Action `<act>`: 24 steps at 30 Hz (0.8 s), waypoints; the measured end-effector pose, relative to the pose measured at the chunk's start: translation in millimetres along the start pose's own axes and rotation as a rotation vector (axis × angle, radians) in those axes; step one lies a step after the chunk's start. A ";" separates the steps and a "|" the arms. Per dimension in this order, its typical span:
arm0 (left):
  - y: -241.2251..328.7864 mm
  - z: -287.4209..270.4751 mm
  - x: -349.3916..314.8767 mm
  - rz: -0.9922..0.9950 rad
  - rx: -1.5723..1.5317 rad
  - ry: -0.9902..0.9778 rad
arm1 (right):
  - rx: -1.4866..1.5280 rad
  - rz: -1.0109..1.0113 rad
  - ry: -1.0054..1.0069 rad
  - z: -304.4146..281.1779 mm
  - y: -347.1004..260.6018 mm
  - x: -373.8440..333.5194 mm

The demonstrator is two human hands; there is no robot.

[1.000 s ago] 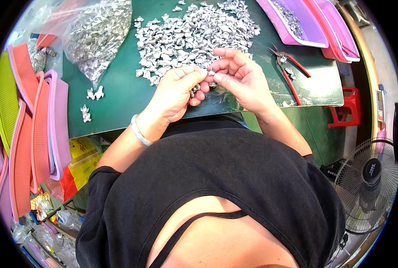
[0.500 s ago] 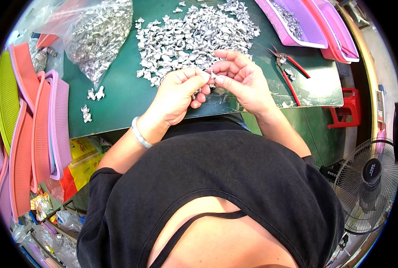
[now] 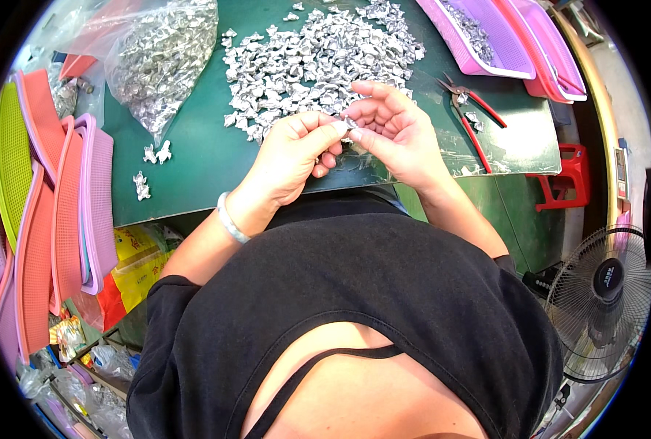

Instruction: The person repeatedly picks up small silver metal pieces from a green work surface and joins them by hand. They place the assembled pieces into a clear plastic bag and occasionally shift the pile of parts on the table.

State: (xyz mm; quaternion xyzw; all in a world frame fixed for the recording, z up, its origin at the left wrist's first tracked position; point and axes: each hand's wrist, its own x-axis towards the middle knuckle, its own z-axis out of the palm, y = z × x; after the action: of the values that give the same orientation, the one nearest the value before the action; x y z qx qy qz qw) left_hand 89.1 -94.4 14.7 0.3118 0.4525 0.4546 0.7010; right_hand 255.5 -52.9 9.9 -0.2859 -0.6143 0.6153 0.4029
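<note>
A small silvery metal casting (image 3: 350, 124) is pinched between thumb and fingertips just above the table's near edge. My left hand (image 3: 290, 150) grips it from one side, its other fingers curled under. From the other side, the thumb and a fingertip of my right hand (image 3: 406, 143) close on it, the index finger raised. The casting's shape is mostly covered by fingers. Beyond both hands spreads a large pile of similar castings (image 3: 318, 62). To the right lie red-handled cutting nippers (image 3: 479, 108), jaws apart, with a few castings beside them.
On the green table (image 3: 194, 164), a clear bag (image 3: 166, 62) bulges with castings; several loose ones (image 3: 141, 186) lie below it. A purple basket (image 3: 479, 44) with castings stands far right. Stacked baskets (image 3: 44, 212) line the left. A red stool (image 3: 570, 175) and fan (image 3: 603, 300) are right.
The casting has turned slightly between my fingertips, and my right thumb and fingers have shifted a little. The pile, nippers and baskets are unchanged.
</note>
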 end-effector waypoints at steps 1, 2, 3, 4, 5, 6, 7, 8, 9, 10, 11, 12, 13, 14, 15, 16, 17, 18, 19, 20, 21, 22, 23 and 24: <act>-0.2 -0.5 0.4 -0.007 -0.007 0.013 | 0.002 0.003 0.003 0.4 0.0 -0.1; -0.3 -1.0 0.8 -0.013 -0.014 0.026 | 0.005 0.005 0.006 0.7 0.1 -0.2; -0.5 -1.6 1.2 -0.019 -0.026 0.024 | 0.019 0.008 0.004 0.6 0.2 -0.3; -0.6 -2.3 1.6 -0.025 -0.037 0.023 | 0.034 0.011 0.003 0.4 0.6 -0.4; -0.7 -2.8 1.9 -0.030 -0.049 0.021 | 0.048 0.013 0.001 0.3 1.1 -0.5; -0.6 -3.0 1.8 -0.033 -0.053 0.020 | 0.053 0.012 -0.001 0.3 1.7 -0.6; -0.6 -3.1 1.7 -0.036 -0.058 0.018 | 0.059 0.011 -0.002 0.4 2.4 -0.7; -0.6 -3.2 1.6 -0.039 -0.063 0.017 | 0.064 0.010 -0.004 0.5 2.7 -0.9; -0.5 -3.3 1.5 -0.041 -0.064 0.022 | 0.060 0.014 -0.004 0.6 2.3 -0.9; -0.5 -3.2 1.3 -0.042 -0.065 0.027 | 0.056 0.018 -0.003 0.7 1.7 -1.0; -0.4 -3.2 1.2 -0.044 -0.066 0.032 | 0.051 0.022 -0.003 0.7 1.1 -1.0; -0.6 -3.5 1.1 -0.037 -0.062 0.027 | 0.037 0.015 -0.003 0.8 0.5 -1.0; -1.1 -4.1 1.3 -0.030 -0.058 0.022 | 0.022 0.009 -0.002 0.8 0.0 -0.9; -1.3 -4.3 1.2 -0.022 -0.053 0.018 | 0.008 0.002 -0.002 0.9 -0.3 -0.9; -1.4 -4.0 1.2 -0.017 -0.044 0.022 | 0.017 0.001 -0.003 1.0 0.3 -0.8; -1.4 -3.3 1.1 -0.012 -0.035 0.025 | 0.026 0.000 -0.004 1.1 1.2 -0.8; -1.4 -2.9 0.8 -0.006 -0.026 0.029 | 0.035 -0.002 -0.004 1.2 1.7 -0.8; -1.1 -2.7 0.4 -0.002 -0.032 0.025 | 0.032 0.001 -0.005 1.1 1.0 -0.8; -0.8 -2.6 -0.1 0.003 -0.037 0.021 | 0.028 0.004 -0.006 0.8 -0.3 -0.8; -0.6 -2.5 -0.6 0.007 -0.043 0.017 | 0.024 0.007 -0.007 0.6 -1.0 -0.8; -0.5 -2.4 -0.9 0.007 -0.046 0.015 | 0.035 0.005 -0.008 0.3 -0.9 -0.9; -0.4 -2.4 -1.2 0.007 -0.049 0.013 | 0.047 0.003 -0.009 0.0 -0.5 -0.8; -0.3 -2.3 -1.6 0.007 -0.053 0.010 | 0.058 0.001 -0.011 -0.1 -0.2 -0.8; 0.0 -2.1 -1.7 0.006 -0.046 0.014 | 0.066 0.001 -0.010 -0.1 -0.2 -0.7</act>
State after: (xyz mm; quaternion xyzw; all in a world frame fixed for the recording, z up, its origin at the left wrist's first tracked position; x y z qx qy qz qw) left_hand 86.8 -95.9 14.5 0.2939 0.4457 0.4692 0.7035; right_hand 255.9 -53.5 9.9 -0.2698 -0.5954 0.6369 0.4088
